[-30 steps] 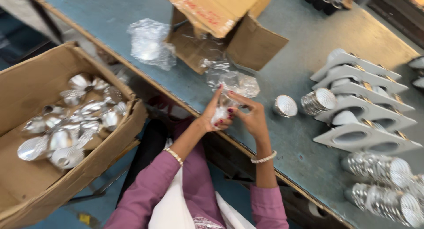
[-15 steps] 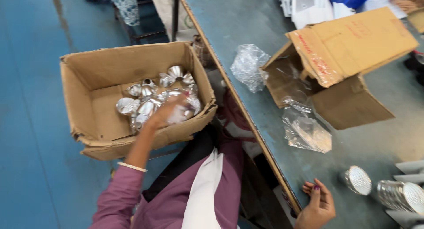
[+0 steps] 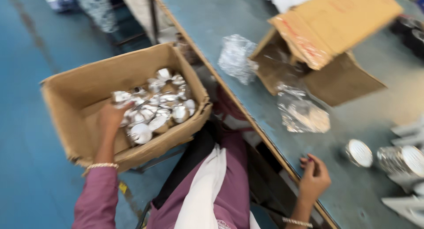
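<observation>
Nearest the camera, a mauve long sleeve and a white cloth drape over the person's lap. The right hand (image 3: 314,179), a beaded bracelet at its wrist, rests on the near edge of the blue-grey worktable (image 3: 212,21), its fingers curled loosely together and holding nothing. Just beyond it on the tabletop lies a small round shiny metal reflector cup (image 3: 358,152) with a ribbed, mirror-like face, and beside that a stacked row of the same silvery cups (image 3: 399,160) lying on its side; pale moulded pieces show blurred at the right edge.

To the left, off the table, the left hand (image 3: 112,116) reaches down into an open brown corrugated cardboard box (image 3: 62,110). The motion blur hides whether its fingers are closed on anything; the hand lies against a heap of bright silvery cone-shaped cups (image 3: 154,107) wrapped in glossy clear film, piled towards the box's right side.

Farther along the table lie a crumpled clear plastic bag (image 3: 302,112) and a second crinkled bag (image 3: 236,57), either side of a tipped cardboard carton (image 3: 331,48) with open flaps. The floor is smooth blue.
</observation>
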